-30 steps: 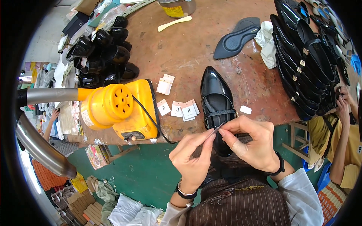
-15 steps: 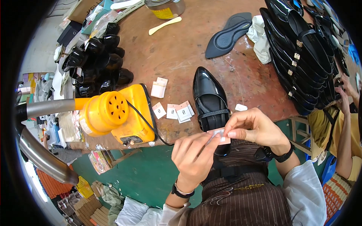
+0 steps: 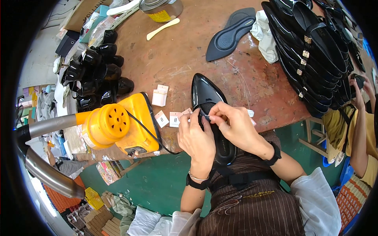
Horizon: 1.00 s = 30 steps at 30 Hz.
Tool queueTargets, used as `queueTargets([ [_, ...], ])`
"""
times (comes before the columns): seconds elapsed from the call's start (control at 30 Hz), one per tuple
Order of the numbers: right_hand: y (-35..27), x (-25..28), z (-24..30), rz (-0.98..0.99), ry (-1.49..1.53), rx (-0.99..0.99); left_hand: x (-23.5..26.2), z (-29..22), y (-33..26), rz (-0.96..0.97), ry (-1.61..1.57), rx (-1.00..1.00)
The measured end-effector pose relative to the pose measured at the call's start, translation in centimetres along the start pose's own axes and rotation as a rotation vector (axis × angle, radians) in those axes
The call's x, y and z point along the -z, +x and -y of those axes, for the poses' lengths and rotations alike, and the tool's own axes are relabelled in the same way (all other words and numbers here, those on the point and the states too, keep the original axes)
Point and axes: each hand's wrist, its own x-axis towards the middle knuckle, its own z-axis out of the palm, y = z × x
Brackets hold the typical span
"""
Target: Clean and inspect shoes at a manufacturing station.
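A black patent shoe with a pointed toe (image 3: 207,89) lies at the table's front edge, toe away from me and heel against my apron. My left hand (image 3: 195,139) and my right hand (image 3: 236,124) meet over its opening, fingertips pinched on the dark strap (image 3: 204,114) that crosses it. My fingers partly cover the strap, so its fastening is hidden. Small white-and-pink cards (image 3: 174,119) lie just left of my left hand, and a stack of similar cards (image 3: 160,96) sits farther back. Another pale card (image 3: 251,113) shows beyond my right hand.
A yellow blower machine (image 3: 138,124) with a metal pipe stands left. Black shoes are piled at the back left (image 3: 100,70) and stacked at right (image 3: 311,59). Insoles (image 3: 230,35), a white cloth (image 3: 264,37), a spatula (image 3: 162,29) and a tin (image 3: 160,8) lie farther back. Another person's arm (image 3: 359,129) shows at right.
Both hands have moved forward from the heel end to the shoe's strap. The small card held between my fingers before no longer shows in them. The view has shifted slightly.
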Motion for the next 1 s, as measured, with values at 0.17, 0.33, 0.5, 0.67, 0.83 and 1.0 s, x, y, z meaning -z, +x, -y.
queueTargets([
  [0.17, 0.5, 0.9, -0.9, 0.058, -0.101, -0.085, 0.3, 0.7, -0.1, 0.12, 0.0, 0.091],
  [0.33, 1.1, 0.5, -1.7, 0.112, -0.052, -0.096, -0.3, 1.9, 0.1, 0.147, -0.076, 0.067],
  [0.5, 1.0, 0.5, -1.4, 0.14, -0.122, -0.102, 0.0, 1.8, 0.8, 0.248, -0.129, 0.144],
  [0.67, 0.8, 0.2, -1.9, 0.091, -0.126, -0.05, 0.0, 1.8, 0.8, 0.296, -0.156, 0.185],
  [0.83, 0.7, 0.3, -1.9, 0.083, -0.146, -0.041, -0.3, 2.2, 0.5, 0.258, -0.135, 0.173],
  [1.0, 0.7, 0.3, -1.3, 0.099, -0.138, -0.082, -0.3, 2.1, 0.2, 0.235, -0.178, 0.182],
])
